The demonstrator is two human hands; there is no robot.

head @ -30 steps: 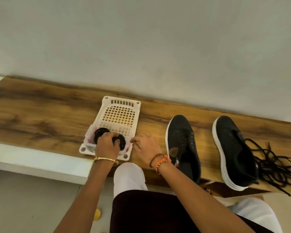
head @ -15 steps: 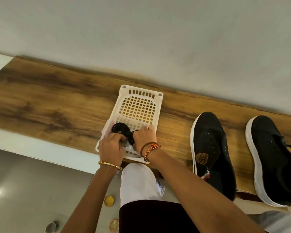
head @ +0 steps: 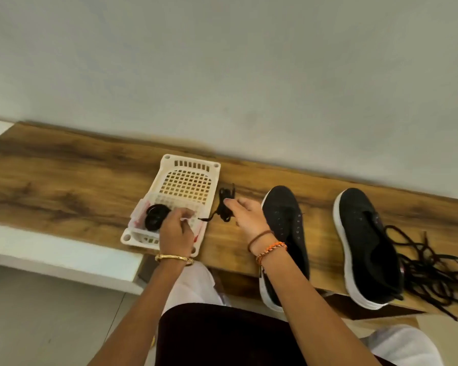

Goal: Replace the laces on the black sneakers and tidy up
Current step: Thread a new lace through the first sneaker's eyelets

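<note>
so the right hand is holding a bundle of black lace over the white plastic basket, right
Not quite: the head view shows the right hand holding the bundle of black lace over the wooden bench top, beside the white plastic basket, not over it.

Viewpoint: one head-worn wide-angle camera, so no second view is shared.
Direction: forward and down over the wooden surface toward the pale wall.
Nearness: close; forearms are seen entering from the bottom edge.
</note>
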